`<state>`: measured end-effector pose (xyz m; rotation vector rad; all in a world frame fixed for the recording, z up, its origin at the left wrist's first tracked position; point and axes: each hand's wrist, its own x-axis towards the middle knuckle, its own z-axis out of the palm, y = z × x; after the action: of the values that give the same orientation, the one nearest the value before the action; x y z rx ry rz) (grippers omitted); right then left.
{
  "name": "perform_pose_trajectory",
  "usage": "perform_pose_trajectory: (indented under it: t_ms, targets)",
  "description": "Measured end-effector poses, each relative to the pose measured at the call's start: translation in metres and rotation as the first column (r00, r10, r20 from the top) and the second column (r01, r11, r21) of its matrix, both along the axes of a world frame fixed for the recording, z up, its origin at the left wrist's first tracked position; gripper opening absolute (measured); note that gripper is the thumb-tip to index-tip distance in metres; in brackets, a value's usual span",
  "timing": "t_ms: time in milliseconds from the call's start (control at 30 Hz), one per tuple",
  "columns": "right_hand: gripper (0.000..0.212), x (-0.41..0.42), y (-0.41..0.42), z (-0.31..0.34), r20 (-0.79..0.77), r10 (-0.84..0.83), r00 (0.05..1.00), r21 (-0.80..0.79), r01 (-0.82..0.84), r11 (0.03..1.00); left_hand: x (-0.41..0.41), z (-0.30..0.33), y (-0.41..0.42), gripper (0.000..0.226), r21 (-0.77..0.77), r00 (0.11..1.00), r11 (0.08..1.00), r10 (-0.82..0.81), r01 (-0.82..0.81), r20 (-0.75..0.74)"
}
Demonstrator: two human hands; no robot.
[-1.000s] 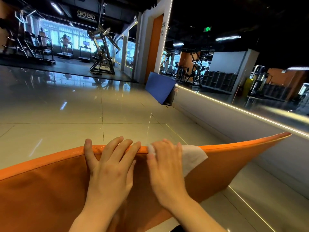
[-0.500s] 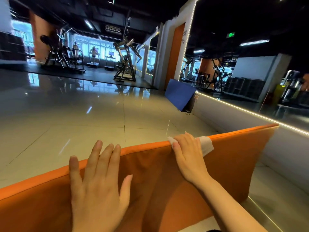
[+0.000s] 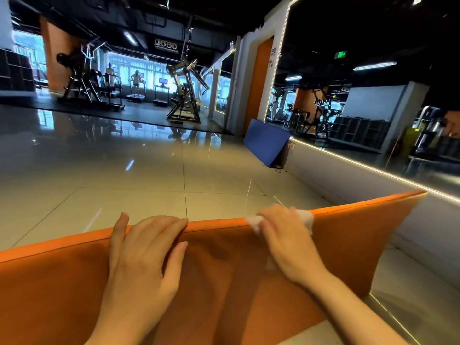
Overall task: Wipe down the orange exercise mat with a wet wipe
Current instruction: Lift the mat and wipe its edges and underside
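Glossy tile floor (image 3: 149, 175) mid-frame – gym machines (image 3: 184, 95) and bright windows (image 3: 139, 70) upper left, mirror wall (image 3: 373, 83) right, blue mat (image 3: 266, 143) leaning.

Green exit sign (image 3: 341, 55) lit, wording unreadable; no legible text.

Two hands: the left hand (image 3: 143, 252) at six o'clock, the right hand (image 3: 286, 239) at five. One orange mat (image 3: 224, 282) beneath them, one white wipe (image 3: 307, 217) at four o'clock. One blue mat (image 3: 265, 143) at two o'clock.
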<state>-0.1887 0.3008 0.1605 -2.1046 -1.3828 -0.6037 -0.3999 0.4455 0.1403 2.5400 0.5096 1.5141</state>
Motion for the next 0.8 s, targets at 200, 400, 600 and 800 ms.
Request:
perform_pose_trajectory:
  t_ms: [200, 400, 600, 800]
  targets:
    - [0.023, 0.087, -0.048, -0.018, -0.022, -0.348, 0.937, 0.022, 0.349, 0.937, 0.0, -0.006, -0.003, 0.038, 0.058, 0.999, 0.998, -0.038, 0.037, 0.02]
    - [0.072, -0.019, 0.04, -0.02, 0.006, -0.254, 0.967, 0.083, 0.253, 0.964, -0.002, -0.006, 0.002, 0.04, 0.027, 0.999, 0.999, -0.026, 0.027, -0.018]
    - [0.064, -0.103, 0.051, -0.006, -0.157, 0.111, 0.981, 0.059, -0.103, 0.993, -0.003, -0.008, 0.0, 0.039, 0.1, 1.0, 0.995, -0.021, 0.02, 0.009]
    - [0.045, -0.017, -0.008, -0.003, -0.049, 0.034, 0.998, 0.04, -0.032, 0.999, -0.008, -0.011, -0.002, 0.041, 0.123, 0.999, 0.992, -0.027, 0.03, -0.026]
